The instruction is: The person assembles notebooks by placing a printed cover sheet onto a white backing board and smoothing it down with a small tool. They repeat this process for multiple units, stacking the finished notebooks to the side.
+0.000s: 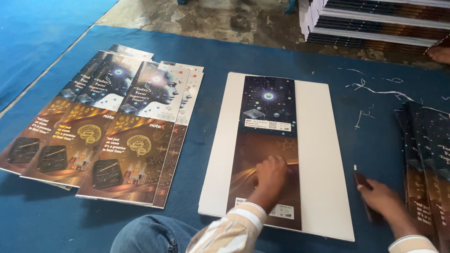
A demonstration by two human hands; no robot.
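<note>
— Where's the left hand point(271, 172)?
— Stretched forward, fingers curled, knuckles up, pressing down (striped cuff at the wrist).
— And the right hand point(382, 199)?
— Low, out to the side, fingers closed around something thin.
</note>
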